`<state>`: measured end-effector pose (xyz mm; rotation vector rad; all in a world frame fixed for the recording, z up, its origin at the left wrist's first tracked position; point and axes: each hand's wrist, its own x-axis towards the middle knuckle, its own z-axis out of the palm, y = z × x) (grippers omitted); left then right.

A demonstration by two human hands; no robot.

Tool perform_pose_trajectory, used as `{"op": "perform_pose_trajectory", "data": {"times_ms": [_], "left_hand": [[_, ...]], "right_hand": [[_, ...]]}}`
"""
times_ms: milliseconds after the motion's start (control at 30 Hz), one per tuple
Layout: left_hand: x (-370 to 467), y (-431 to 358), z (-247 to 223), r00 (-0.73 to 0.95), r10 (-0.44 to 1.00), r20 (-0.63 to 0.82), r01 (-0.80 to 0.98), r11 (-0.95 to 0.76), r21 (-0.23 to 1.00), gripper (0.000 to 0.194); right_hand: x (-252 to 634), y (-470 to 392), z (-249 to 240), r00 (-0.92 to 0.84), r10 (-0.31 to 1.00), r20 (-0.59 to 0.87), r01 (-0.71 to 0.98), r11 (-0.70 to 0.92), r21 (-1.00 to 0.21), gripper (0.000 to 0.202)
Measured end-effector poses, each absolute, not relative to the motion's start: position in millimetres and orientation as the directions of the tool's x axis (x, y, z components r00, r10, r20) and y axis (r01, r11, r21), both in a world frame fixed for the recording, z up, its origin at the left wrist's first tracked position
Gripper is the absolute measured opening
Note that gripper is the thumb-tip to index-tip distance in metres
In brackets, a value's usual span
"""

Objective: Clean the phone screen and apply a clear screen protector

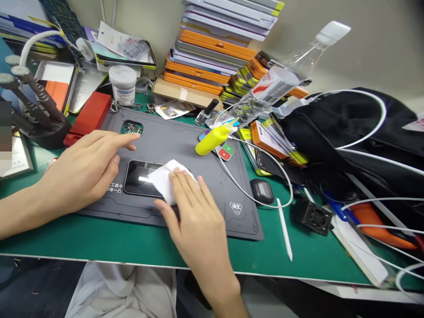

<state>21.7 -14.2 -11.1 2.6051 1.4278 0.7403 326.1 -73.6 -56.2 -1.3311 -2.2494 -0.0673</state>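
Note:
A black smartphone (141,177) lies face up on the dark grey work mat (172,137), its glossy screen reflecting a light. My right hand (195,212) presses a white wipe (162,179) onto the phone's right part, its fingers laid over the wipe and its thumb out to the left. Wipe and hand cover that end of the phone. My left hand (88,170) hovers at the phone's left, holding nothing, with its index finger stretched out near a mat recess (132,128) of small metal parts.
A yellow bottle (213,139) and looped white cable lie right of the phone. Farther right are a black earbud case (261,191), a white stylus (285,229) and a small fan (311,215). Stacked boxes (212,53) and a tilted plastic bottle (274,84) stand behind.

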Motion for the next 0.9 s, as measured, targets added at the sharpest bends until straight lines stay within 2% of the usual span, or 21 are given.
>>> {"op": "perform_pose_trajectory", "data": {"times_ms": [167, 367, 500, 600, 700, 900], "left_hand": [[27, -15, -11, 0.466, 0.784, 0.411, 0.756, -0.594, 0.276, 0.060], [27, -16, -9, 0.477, 0.783, 0.400, 0.760, -0.596, 0.259, 0.060], [27, -16, -7, 0.458, 0.805, 0.376, 0.763, -0.573, 0.297, 0.059], [27, -16, -7, 0.457, 0.802, 0.384, 0.775, -0.571, 0.272, 0.058], [26, -16, -7, 0.445, 0.815, 0.372, 0.792, -0.552, 0.261, 0.057], [28, -16, -6, 0.426, 0.820, 0.382, 0.781, -0.546, 0.302, 0.058]], "right_hand": [[342, -81, -68, -0.344, 0.799, 0.493, 0.851, 0.487, -0.195, 0.065], [333, -117, -78, -0.312, 0.798, 0.515, 0.872, 0.455, -0.178, 0.079], [339, -116, -74, -0.309, 0.809, 0.499, 0.855, 0.467, -0.228, 0.075], [344, -91, -67, -0.313, 0.845, 0.434, 0.839, 0.460, -0.291, 0.066], [345, -70, -62, -0.316, 0.869, 0.380, 0.836, 0.445, -0.322, 0.067], [341, -102, -70, -0.313, 0.844, 0.435, 0.851, 0.452, -0.266, 0.076]]}}
